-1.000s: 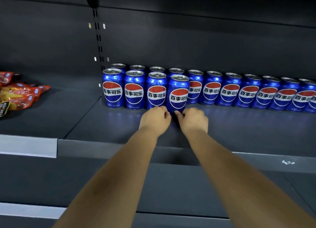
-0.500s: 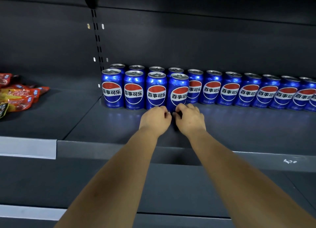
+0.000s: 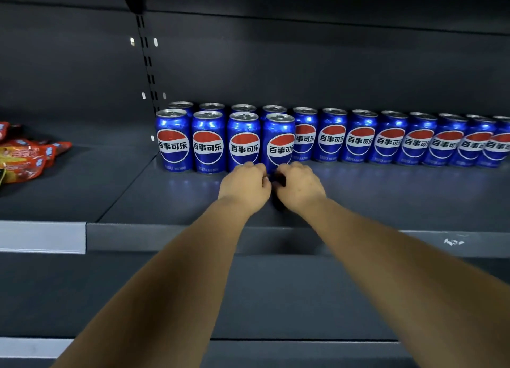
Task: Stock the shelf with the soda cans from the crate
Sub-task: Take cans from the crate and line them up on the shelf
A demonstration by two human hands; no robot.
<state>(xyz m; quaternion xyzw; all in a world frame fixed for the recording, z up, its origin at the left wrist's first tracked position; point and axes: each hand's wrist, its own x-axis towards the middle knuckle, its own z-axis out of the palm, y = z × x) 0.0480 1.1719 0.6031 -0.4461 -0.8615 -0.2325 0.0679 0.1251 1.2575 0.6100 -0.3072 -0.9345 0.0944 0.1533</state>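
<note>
Blue soda cans stand upright on the dark shelf point(image 3: 386, 199) in two rows: a long back row point(image 3: 389, 141) reaching the right edge, and a short front row point(image 3: 208, 141) at the left. The rightmost front can point(image 3: 279, 141) has its label turned a little to the right. My left hand point(image 3: 245, 185) and my right hand point(image 3: 299, 185) sit side by side at this can's base, fingers curled against its bottom from either side. The fingertips are hidden behind the knuckles. No crate is in view.
Red and orange snack packets point(image 3: 24, 158) lie on the neighbouring shelf section at the left. A slotted upright point(image 3: 147, 64) divides the two sections. The shelf's front lip point(image 3: 176, 238) runs below my wrists, and another shelf board point(image 3: 276, 298) lies underneath.
Both hands have crept forward to the base of the rightmost front can. The can has shifted back into line and its label has turned to the right.
</note>
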